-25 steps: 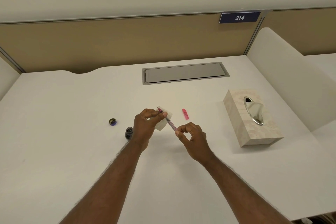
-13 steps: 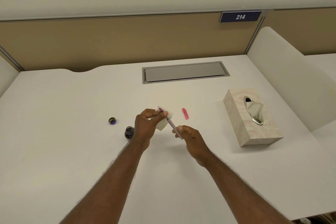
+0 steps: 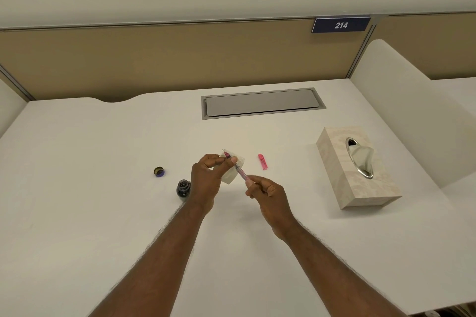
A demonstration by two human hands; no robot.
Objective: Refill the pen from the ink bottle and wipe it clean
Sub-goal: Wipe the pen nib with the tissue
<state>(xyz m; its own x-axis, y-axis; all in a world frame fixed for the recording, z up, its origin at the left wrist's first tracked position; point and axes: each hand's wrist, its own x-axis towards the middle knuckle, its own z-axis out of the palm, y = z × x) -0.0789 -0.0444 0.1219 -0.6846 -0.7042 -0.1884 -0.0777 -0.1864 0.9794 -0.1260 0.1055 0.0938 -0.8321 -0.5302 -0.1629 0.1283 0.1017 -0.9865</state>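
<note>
Above the tabletop [image 3: 103, 213] centre, my left hand [image 3: 206, 179] pinches a tissue [image 3: 233, 170] round the pen [image 3: 240, 174] nib end; my right hand [image 3: 269, 197] fingers close on its barrel. Wiping step, I judge; ink bottle [image 3: 183, 189] stands uncapped beside. Next: draw the pen through, then recap.

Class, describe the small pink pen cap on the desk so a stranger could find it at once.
Start at the beige tissue box on the right of the white desk. Look left toward the hands: the pink pen cap lies alone between them and the box. It is the only loose pink item; the bottle cap is round and dark.
</note>
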